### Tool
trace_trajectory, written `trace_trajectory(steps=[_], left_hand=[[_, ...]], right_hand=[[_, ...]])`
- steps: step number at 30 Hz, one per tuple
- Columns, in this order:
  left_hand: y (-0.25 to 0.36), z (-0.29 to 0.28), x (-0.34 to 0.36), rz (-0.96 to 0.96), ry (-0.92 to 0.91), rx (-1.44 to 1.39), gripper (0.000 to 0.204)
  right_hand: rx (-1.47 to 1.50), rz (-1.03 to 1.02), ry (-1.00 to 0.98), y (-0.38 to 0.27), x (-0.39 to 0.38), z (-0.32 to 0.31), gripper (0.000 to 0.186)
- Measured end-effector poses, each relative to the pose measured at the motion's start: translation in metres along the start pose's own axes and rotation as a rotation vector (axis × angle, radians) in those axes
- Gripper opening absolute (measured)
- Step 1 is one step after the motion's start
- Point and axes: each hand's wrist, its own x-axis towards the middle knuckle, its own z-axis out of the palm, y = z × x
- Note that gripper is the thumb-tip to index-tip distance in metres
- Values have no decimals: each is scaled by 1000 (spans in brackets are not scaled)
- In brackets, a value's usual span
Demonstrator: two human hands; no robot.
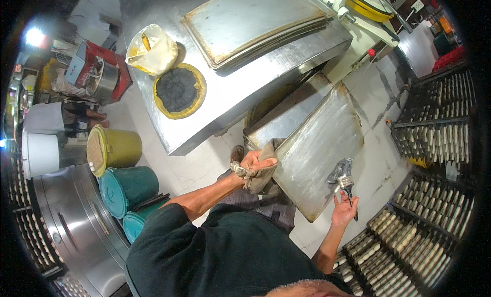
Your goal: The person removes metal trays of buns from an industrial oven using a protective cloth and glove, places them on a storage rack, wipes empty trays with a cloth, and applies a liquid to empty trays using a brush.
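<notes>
My left hand (249,165) is closed on a folded brown cloth (267,180), which lies against the left edge of a large flat baking tray (314,154). The tray is tilted in front of me, its metal face streaked and its rim browned. In my right hand (343,212) is a wide brush (346,182) with a black handle and a metal ferrule. Its dark bristles lie over the tray's right part; whether they touch it I cannot tell. A bowl with a yellow rim (201,96) and a dark cloth-like filling stands on the steel table.
The steel table (194,128) carries a stack of trays (255,20) and a whitish tub (162,56). More trays (291,110) lean below its edge. Racks of pale dough pieces (409,230) stand right; a yellow bucket (125,146) and green bins (134,187) stand left.
</notes>
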Motion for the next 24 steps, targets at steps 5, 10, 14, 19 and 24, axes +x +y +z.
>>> trace_trajectory(steps=[5,10,14,19,24], left_hand=[[67,-49,-14,78,-22,-47,33],[237,-133,10,296,83,139,38],[324,-213,90,685,714,753,30],[277,-240,151,1244,757,1431,37],[220,-234,132,1253,601,1282,26]], right_hand=[[57,-333,-243,-17,-16,101,29],[144,-392,-284,-11,19,311,25],[13,-544,-392,45,75,439,24],[-146,-315,-566,98,133,466,21],[-451,-490,-687,47,113,435,29]])
